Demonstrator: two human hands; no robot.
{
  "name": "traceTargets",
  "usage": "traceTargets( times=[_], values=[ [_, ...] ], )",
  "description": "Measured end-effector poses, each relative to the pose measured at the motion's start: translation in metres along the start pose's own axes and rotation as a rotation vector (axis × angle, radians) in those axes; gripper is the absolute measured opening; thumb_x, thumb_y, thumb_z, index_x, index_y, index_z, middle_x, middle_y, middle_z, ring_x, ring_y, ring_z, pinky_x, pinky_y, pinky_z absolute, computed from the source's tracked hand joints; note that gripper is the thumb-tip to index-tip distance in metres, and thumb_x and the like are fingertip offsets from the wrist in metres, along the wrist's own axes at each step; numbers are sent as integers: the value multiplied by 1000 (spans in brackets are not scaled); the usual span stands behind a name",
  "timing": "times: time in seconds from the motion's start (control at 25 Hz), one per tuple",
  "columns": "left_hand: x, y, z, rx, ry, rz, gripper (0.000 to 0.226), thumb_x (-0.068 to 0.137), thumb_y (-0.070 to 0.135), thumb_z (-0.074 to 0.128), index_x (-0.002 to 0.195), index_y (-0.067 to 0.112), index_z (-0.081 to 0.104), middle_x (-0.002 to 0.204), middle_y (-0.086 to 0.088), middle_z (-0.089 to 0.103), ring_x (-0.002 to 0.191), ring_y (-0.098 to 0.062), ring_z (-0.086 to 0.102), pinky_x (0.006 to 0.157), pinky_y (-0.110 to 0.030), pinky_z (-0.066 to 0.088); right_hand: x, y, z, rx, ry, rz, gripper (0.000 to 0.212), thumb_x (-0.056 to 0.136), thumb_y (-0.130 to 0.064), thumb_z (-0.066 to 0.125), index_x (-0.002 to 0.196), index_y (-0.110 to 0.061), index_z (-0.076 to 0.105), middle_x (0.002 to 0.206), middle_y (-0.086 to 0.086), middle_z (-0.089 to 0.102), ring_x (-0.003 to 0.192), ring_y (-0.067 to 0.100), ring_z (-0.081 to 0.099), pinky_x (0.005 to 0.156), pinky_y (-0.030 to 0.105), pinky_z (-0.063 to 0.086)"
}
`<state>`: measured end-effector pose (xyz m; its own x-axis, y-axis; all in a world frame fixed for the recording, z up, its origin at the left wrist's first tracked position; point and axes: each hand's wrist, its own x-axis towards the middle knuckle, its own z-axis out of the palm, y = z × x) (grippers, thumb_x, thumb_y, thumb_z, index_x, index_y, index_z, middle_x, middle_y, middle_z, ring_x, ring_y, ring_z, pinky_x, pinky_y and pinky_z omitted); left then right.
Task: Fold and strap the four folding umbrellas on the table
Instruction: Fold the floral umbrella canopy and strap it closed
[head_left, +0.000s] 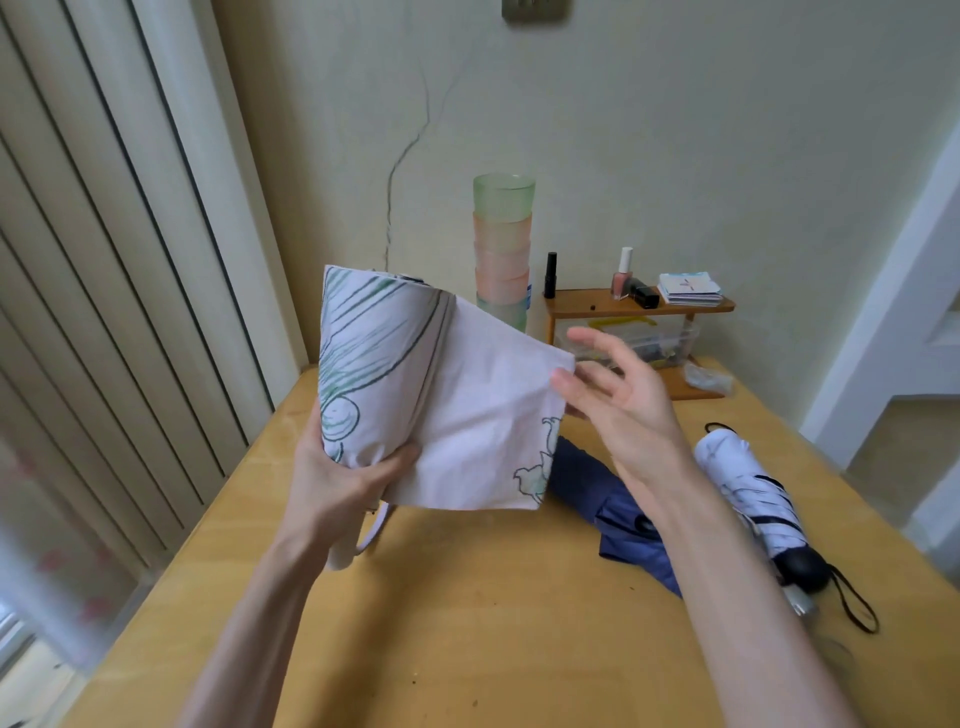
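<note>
My left hand grips a pale pink folding umbrella with green line drawings, held upright above the wooden table. One loose panel of its cloth spreads out to the right. My right hand is at that panel's far edge, fingers spread and relaxed, fingertips touching the cloth. The umbrella's wrist loop hangs below my left hand. A navy blue umbrella lies unstrapped on the table behind my right forearm. A white umbrella with black trim and a black handle lies to the right of it.
A stack of green and peach plastic cups stands at the back of the table. A small wooden shelf holds nail polish, a black tube and cards, with a clear box under it. A curtain hangs at the left.
</note>
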<state>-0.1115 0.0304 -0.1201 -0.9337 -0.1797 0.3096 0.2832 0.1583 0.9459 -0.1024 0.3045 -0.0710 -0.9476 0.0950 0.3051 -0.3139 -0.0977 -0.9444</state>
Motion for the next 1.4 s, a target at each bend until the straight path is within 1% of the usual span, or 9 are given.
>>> traceTargets(
  times=[0.08,0.16,0.24,0.32,0.4,0.6,0.92,1.16,1.4],
  values=[
    [-4,5,5,-44,-1,-13,79,65,16,100,132,28,61,115,15,75,102,-8,73,83,-35,61,1,11,5,-72,-37,79,34,95,-21,77,127,-14,68,112,3,81,106,20,77,93,39,63],
    [-3,5,5,-70,16,-29,88,58,23,105,133,30,61,119,12,75,107,-9,73,91,-42,62,4,22,7,-294,18,16,24,101,-25,71,104,-2,74,91,9,81,85,33,77,81,55,62],
    [-1,3,7,-88,40,-42,89,57,29,106,133,30,61,121,10,75,109,-13,73,95,-48,61,4,28,11,-386,117,-83,44,105,-30,65,77,3,61,57,-2,57,52,23,50,54,39,40],
    [-2,2,12,-93,85,-35,81,65,24,102,134,28,60,121,10,75,110,-13,72,99,-49,59,3,28,17,-398,207,-154,52,107,-40,59,72,-1,54,52,-13,33,53,9,27,54,28,22],
    [-2,3,17,-101,136,-34,72,73,19,97,135,25,60,121,10,74,109,-11,72,101,-46,58,2,31,20,-403,202,-136,48,105,-48,59,81,-7,64,50,-14,38,53,6,32,54,25,26],
    [1,0,16,-163,185,-113,54,79,15,92,126,24,66,111,8,78,100,-12,75,94,-44,61,0,40,27,-378,228,-132,30,109,-33,56,93,-13,72,49,-14,44,47,14,36,51,34,34],
    [-3,-6,21,-104,71,-114,46,81,13,89,121,21,66,104,6,76,89,-8,74,61,-19,57,3,32,16,-238,63,-70,54,98,-62,64,93,-8,66,74,-1,52,71,14,46,67,33,37],
    [-7,-7,26,-16,-34,-92,47,76,10,93,104,31,61,86,23,75,75,5,71,52,-18,54,12,27,26,-327,381,-229,52,109,-34,57,66,-22,32,56,-13,26,58,6,22,55,26,20],
    [-8,-4,27,-61,-56,-126,63,60,29,99,113,30,66,97,16,78,87,-6,75,58,-20,57,6,29,25,-332,435,-278,49,111,-34,54,66,-26,36,54,-13,28,58,8,23,52,20,20]
  ],
)
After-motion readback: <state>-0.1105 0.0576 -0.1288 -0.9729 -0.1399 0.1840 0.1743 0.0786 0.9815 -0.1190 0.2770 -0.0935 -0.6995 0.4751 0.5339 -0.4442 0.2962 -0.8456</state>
